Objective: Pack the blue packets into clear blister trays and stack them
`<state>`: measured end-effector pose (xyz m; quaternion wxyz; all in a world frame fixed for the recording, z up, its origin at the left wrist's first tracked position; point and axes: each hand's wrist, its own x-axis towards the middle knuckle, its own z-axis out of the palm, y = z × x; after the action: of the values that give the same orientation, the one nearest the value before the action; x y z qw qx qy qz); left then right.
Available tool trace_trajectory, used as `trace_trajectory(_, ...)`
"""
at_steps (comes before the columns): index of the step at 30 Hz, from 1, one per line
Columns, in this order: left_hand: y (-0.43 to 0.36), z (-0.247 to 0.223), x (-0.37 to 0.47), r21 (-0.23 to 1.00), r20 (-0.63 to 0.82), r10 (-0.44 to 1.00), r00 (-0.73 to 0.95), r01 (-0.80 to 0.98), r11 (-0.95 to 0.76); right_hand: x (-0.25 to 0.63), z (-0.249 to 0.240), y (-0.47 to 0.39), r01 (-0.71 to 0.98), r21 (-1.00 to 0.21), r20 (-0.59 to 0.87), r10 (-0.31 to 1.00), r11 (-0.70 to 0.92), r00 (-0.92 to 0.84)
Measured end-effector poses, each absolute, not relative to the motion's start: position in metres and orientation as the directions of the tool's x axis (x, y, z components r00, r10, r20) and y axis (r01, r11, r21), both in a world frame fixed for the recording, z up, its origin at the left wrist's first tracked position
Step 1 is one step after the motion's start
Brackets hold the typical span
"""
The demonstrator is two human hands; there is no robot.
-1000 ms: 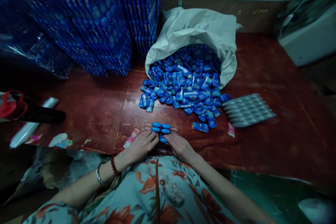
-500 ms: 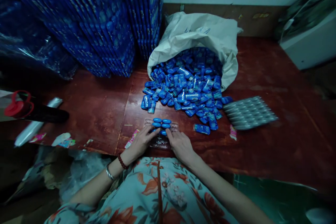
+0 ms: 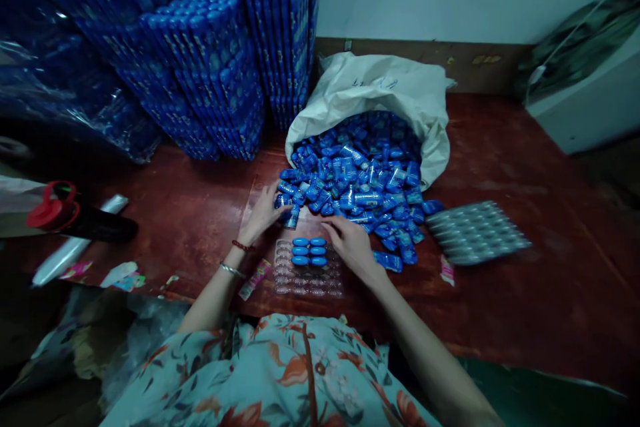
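My left hand [image 3: 264, 215] is at the left edge of a pile of small blue wrapped packets [image 3: 367, 199]. Its thumb and fingers are apart around a couple of packets [image 3: 283, 201] that still lie on the table. My right hand [image 3: 347, 243] hovers by the front of the pile, fingers a little apart, with nothing visible in them. Between my wrists lies a clear plastic blister tray [image 3: 307, 283] with rows of hollows. Several glossy blue oval pieces [image 3: 309, 251] sit in two short columns in its upper middle.
A white sack [image 3: 370, 90] spills the packets onto the red-brown table [image 3: 500, 307]. Filled blue trays [image 3: 200, 73] are stacked at the back left. A stack of empty-looking trays [image 3: 480, 232] lies right. A black bottle with red lid [image 3: 95, 219] and pink wrapper [image 3: 255, 279] lie left.
Both hands have left the blue oval pieces in the tray and moved forward to the pile, the left one reaching its left edge. The camera view has shifted slightly.
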<state>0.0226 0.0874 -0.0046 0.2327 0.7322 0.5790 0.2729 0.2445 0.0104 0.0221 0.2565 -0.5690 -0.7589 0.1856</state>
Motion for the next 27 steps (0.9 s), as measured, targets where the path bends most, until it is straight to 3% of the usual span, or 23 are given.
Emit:
trace_trajectory(4,0.101,-0.008,0.022,0.627,0.029,0.939,0.344,0.725,-0.285,0.222,0.025,0.071,0.768,-0.530,-0.053,0.889,0.360,-0.454)
trace_trajectory(8,0.075,-0.013,0.007,0.619,0.123,0.970,0.208,0.748,-0.239,0.192,0.024,0.094,0.804,-0.388,-0.237,0.794,0.452,-0.560)
trace_trajectory(12,0.032,-0.021,-0.014,0.706,0.187,0.977,0.097,0.679,-0.203,0.177,0.016,0.094,0.812,-0.360,-0.226,0.801,0.460,-0.554)
trace_trajectory(15,0.012,-0.025,-0.020,0.754,0.155,0.984,0.088,0.633,-0.176,0.180,0.008,0.094,0.791,-0.442,-0.149,0.834,0.424,-0.531)
trace_trajectory(18,0.014,-0.024,-0.019,0.726,0.136,0.988,0.070,0.672,-0.147,0.198,0.005,0.093,0.738,-0.531,-0.082,0.842,0.416,-0.534)
trace_trajectory(23,0.037,-0.021,-0.014,0.632,-0.004,0.958,0.288,0.743,-0.221,0.264,0.022,0.065,0.583,-0.743,0.105,0.917,0.329,-0.384)
trace_trajectory(27,0.030,-0.016,-0.021,0.633,-0.027,0.953,0.302,0.742,-0.218,0.320,0.039,0.008,0.513,-0.849,-0.021,0.961,0.128,-0.274)
